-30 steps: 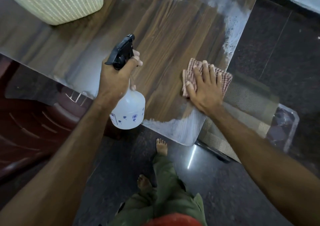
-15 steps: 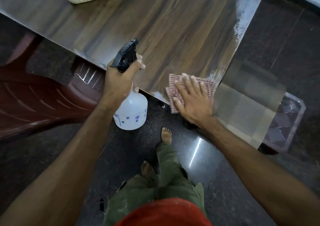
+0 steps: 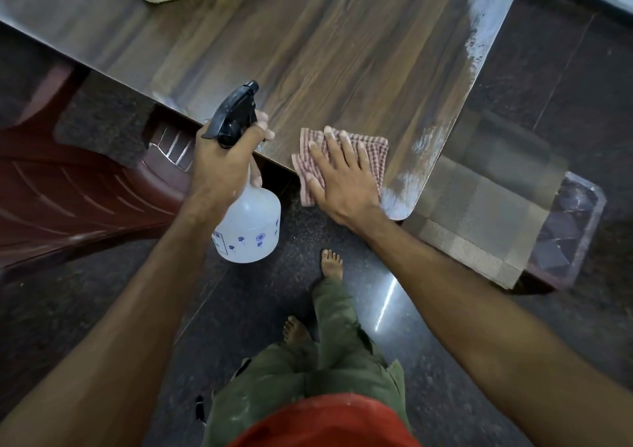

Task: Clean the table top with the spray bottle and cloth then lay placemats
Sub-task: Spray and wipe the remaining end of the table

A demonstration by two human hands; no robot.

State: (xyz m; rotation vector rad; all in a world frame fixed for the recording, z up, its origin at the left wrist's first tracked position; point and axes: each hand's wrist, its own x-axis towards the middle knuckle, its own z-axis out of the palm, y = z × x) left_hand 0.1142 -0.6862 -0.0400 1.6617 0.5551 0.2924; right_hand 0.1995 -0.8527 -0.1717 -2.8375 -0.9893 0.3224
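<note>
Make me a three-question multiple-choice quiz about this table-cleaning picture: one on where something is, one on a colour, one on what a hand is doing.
1. Where does the cloth lie?
A. at the near table edge, partly overhanging
B. in the basket
C. on the floor

2. What colour is the spray bottle trigger head?
A. red
B. black
C. yellow

3. How is the right hand placed?
A. fist in the air
B. pinching a placemat
C. flat, fingers spread on the cloth

Answers: 1 A, its lower corner hangs past the table edge. 2 B, the head is black above a clear body, held by the left hand. 3 C, straight fingers press the cloth.
</note>
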